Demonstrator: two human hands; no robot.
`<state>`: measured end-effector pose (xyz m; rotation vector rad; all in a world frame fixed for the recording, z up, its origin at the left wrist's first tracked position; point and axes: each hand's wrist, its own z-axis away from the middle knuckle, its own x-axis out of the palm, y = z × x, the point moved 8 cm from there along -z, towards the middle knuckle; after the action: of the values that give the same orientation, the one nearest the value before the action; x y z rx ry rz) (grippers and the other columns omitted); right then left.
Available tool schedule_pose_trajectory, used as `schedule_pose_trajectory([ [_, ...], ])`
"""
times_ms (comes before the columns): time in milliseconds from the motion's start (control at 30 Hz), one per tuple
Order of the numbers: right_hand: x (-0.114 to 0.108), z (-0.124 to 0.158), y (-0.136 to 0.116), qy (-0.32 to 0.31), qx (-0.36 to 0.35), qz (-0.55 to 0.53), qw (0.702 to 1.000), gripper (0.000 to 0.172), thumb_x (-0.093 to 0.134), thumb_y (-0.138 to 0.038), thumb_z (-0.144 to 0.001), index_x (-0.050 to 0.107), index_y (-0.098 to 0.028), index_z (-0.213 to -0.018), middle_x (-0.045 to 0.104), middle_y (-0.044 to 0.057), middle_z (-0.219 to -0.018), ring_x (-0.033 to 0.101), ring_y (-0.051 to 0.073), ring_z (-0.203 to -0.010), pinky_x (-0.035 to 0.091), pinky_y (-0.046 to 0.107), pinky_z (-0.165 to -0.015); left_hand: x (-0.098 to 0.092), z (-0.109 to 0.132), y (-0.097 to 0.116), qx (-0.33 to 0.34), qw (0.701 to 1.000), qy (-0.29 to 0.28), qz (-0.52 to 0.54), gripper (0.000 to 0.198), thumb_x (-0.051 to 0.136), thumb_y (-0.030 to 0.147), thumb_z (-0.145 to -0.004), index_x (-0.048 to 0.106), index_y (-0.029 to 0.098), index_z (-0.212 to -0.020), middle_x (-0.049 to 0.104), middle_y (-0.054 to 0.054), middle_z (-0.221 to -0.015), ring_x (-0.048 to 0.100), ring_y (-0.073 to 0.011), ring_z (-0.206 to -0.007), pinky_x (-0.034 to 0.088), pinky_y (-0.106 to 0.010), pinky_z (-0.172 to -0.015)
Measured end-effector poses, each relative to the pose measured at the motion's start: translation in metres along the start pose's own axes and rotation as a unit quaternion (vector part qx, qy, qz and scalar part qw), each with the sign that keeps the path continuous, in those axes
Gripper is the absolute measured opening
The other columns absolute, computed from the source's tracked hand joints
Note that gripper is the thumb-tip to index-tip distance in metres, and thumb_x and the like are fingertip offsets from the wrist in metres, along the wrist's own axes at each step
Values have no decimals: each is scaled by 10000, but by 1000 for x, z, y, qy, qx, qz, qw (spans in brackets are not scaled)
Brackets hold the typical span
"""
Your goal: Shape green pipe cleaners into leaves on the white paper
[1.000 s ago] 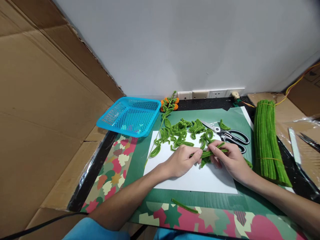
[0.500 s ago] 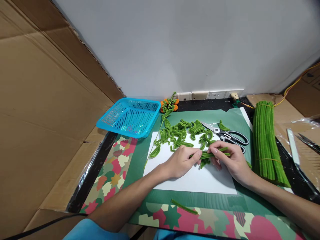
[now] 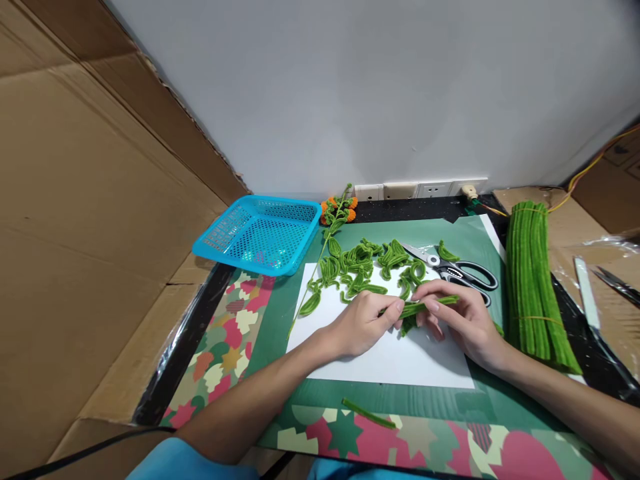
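My left hand (image 3: 364, 323) and my right hand (image 3: 457, 319) meet over a white sheet (image 3: 380, 353). Both pinch the same short bunch of green pipe cleaner pieces (image 3: 419, 307), the left at its left end, the right around its middle and right end. Behind the hands lies a pile of bent green pipe cleaner leaves (image 3: 367, 267). A single green piece (image 3: 367, 413) rests near the table's front edge.
Scissors (image 3: 457, 272) lie behind my right hand. A thick bundle of straight green pipe cleaners (image 3: 533, 283) sits at the right. A blue mesh basket (image 3: 260, 233) stands at the back left, beside an orange-flowered stem (image 3: 336, 212). Cardboard walls the left side.
My right hand's fingers have shifted slightly along the green bunch. My left hand has stayed in place.
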<state>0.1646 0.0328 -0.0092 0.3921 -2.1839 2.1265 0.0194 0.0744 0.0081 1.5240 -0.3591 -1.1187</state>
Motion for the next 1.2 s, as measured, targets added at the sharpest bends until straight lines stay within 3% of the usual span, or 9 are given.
schedule_pose_trajectory([
  [567, -1, 0, 7, -12, 35, 0, 999, 268, 703, -420, -1026, 728, -216, -1199, 694, 11, -738, 531, 141, -550, 445, 264, -498, 1, 0, -1, 0, 1000, 3, -9, 543, 385, 463, -1130, 647, 157, -767, 626, 5, -714, 546, -122, -669, 367, -261, -679],
  [800, -3, -1, 3, -7, 39, 33, 999, 239, 718, -449, -1015, 766, -223, -1078, 692, 12, -689, 555, 149, -524, 444, 271, -479, 3, -1, 2, 1, 1000, -6, -21, 546, 380, 473, -1130, 655, 159, -779, 617, 6, -699, 541, -124, -667, 369, -261, -696],
  [933, -8, 3, -3, 57, 1, -9, 998, 166, 747, -401, -998, 765, -237, -995, 684, 2, -639, 565, 151, -467, 445, 271, -419, 1, -2, -1, -17, 999, -6, 28, 557, 403, 504, -1124, 622, 160, -744, 581, 13, -664, 518, -116, -644, 360, -258, -677],
  [1033, 3, 5, -4, 30, -2, 0, 1000, 154, 782, -374, -974, 778, -221, -990, 715, 20, -669, 605, 154, -475, 498, 282, -436, 1, -3, -8, -38, 993, 1, 108, 598, 410, 581, -1108, 550, 168, -699, 542, 16, -635, 477, -111, -601, 350, -260, -630],
  [1200, -2, -2, -1, 76, 13, -54, 996, 261, 823, -400, -934, 738, -232, -1115, 715, 5, -727, 623, 144, -476, 493, 247, -392, 1, -4, -12, -33, 989, 4, 141, 608, 414, 622, -1099, 598, 156, -754, 490, 34, -607, 443, -108, -577, 341, -262, -614],
])
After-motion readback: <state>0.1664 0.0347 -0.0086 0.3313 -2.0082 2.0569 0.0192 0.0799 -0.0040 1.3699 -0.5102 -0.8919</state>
